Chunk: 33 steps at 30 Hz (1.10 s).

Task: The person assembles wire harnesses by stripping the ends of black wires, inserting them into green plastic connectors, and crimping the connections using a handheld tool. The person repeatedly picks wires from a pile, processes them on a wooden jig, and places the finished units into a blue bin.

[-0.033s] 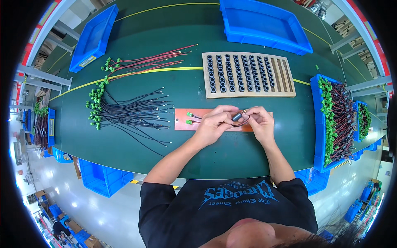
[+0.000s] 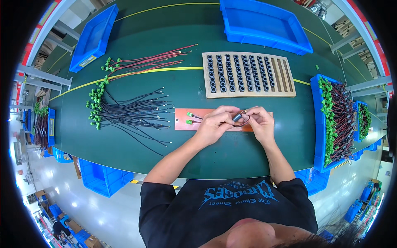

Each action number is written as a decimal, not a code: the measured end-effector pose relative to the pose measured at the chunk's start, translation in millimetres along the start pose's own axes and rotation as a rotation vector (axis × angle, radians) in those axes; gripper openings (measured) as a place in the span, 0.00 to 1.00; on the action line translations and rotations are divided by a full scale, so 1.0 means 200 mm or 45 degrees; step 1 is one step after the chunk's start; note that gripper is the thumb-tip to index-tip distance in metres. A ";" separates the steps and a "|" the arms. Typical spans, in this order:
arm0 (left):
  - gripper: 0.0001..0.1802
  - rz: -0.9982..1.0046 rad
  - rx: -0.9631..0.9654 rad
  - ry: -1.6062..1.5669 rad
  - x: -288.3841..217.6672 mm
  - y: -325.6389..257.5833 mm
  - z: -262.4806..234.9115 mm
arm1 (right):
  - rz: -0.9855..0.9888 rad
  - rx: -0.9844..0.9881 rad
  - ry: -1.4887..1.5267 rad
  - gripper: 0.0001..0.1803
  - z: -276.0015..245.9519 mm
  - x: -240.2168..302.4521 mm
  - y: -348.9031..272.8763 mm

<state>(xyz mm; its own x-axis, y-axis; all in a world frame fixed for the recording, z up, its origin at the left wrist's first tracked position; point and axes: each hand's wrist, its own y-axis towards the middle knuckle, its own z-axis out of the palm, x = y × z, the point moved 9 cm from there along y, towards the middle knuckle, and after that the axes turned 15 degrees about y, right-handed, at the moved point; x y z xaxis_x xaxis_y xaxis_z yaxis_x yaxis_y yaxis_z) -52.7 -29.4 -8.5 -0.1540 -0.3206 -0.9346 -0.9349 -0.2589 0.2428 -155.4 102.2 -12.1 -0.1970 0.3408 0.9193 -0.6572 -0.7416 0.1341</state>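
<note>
My left hand (image 2: 216, 123) is closed, with its thumb and fingertips pinching a short black ferrite core (image 2: 237, 118). Close beside it, my right hand (image 2: 262, 124) pinches thin red and black wires (image 2: 247, 120), which loop near the core's right end. Exactly how the wires pass through the core is hidden by my fingers. Both hands are above an orange-red board (image 2: 180, 125). At the board's left part sit two green connectors (image 2: 189, 122), whose leads run right and disappear under my left hand.
A wooden rack (image 2: 248, 94) with rows of black cores stands behind my hands. Leftward lie black wires (image 2: 132, 111) and red wires (image 2: 153, 60) with green connectors. Blue trays (image 2: 264, 27) stand at the back; a blue bin (image 2: 320, 124) of wired assemblies is at right.
</note>
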 end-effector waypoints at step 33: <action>0.14 -0.114 0.199 -0.047 -0.06 0.04 0.04 | -0.160 -0.219 -0.346 0.03 -0.20 0.27 0.00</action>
<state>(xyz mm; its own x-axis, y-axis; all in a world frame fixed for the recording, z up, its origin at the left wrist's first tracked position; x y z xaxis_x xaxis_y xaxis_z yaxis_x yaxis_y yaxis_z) -60.2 -19.3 2.9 -0.0765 -0.2680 -0.9604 -0.9833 -0.1390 0.1171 -195.3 142.9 22.2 0.0791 0.2400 0.9676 -0.7816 -0.5875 0.2096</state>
